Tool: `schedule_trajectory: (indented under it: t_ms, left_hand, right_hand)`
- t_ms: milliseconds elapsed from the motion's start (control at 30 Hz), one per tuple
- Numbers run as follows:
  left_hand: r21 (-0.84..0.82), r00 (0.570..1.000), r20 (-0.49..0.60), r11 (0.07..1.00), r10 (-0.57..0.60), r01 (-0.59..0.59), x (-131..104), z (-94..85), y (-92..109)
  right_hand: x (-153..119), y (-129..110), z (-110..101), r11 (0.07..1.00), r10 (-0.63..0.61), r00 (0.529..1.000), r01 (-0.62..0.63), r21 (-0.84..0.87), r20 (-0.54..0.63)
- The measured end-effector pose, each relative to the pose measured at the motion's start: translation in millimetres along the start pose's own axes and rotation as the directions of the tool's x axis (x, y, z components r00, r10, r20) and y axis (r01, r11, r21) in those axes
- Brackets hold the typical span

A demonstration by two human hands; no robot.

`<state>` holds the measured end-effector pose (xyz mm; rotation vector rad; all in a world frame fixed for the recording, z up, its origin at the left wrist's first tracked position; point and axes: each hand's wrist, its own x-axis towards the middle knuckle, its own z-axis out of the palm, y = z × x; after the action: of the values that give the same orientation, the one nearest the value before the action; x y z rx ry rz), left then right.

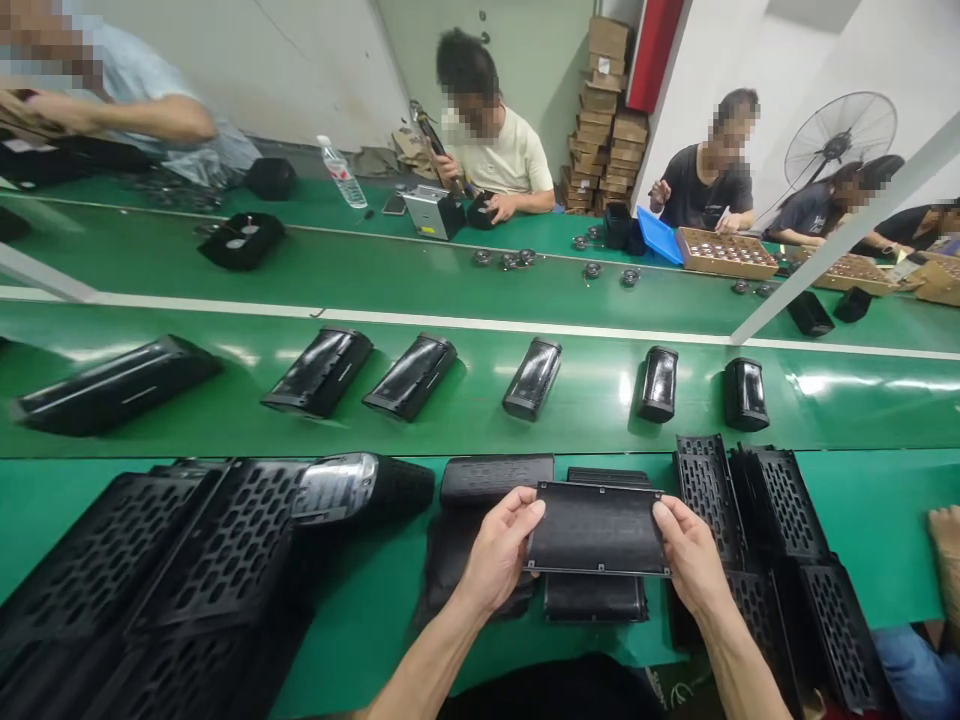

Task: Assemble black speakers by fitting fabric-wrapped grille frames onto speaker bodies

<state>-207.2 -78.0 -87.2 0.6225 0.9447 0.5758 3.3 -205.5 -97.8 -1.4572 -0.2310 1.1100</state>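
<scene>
Between my two hands is a flat black plastic panel (600, 530), held level above the green bench with small clips or holes along its edges. My left hand (499, 545) pinches its left end, thumb on top. The right end is gripped by my right hand (691, 552) in the same way. Below and behind the panel lie more black panels (596, 598), partly hidden by it. A dark plastic shell (495, 480) rests just left of them. Stacks of black perforated grilles (791, 500) stand close to my right hand.
Larger perforated grilles (157, 520) are piled at left, with a glossy black housing (367, 487) on top. Several black housings (532, 378) lie along the green conveyor (465, 430). Co-workers sit across it, near a water bottle (341, 172). A white post (825, 245) rises at right.
</scene>
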Motion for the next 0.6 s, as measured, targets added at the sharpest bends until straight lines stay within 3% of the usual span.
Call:
schedule_trajectory:
  t_ms: [300,433,500,533,567,600]
  left_hand:
    - [0.016,1.000,-0.007,1.000,-0.026,0.027,0.6,5.0,2.2]
    - [-0.006,0.993,-0.119,1.000,0.024,-0.025,-1.3,-0.8,5.2]
    - [-0.030,0.981,-0.192,1.000,-0.005,-0.001,-4.3,-10.0,8.6]
    - [-0.049,0.973,-0.230,0.999,-0.027,0.016,-6.4,-16.2,10.8]
    - [-0.068,0.962,-0.269,0.997,-0.043,0.025,-9.1,-23.4,13.4]
    - [-0.082,0.950,-0.308,0.996,-0.046,0.021,-12.5,-31.3,16.2]
  right_hand:
    - [4.0,-0.9,2.6,0.994,0.079,0.997,-0.078,0.082,-0.014]
    - [19.1,-20.9,-1.8,0.993,0.051,0.990,-0.035,-0.115,0.134]
    - [48.9,-49.8,-4.1,0.910,-0.028,0.992,0.078,-0.408,0.127]
    - [69.3,-67.8,-4.5,0.819,-0.104,0.990,0.138,-0.557,0.092]
    - [91.9,-86.1,-4.4,0.663,-0.211,0.977,0.159,-0.731,0.021]
    - [114.9,-103.1,-3.5,0.597,-0.277,0.960,0.138,-0.791,-0.042]
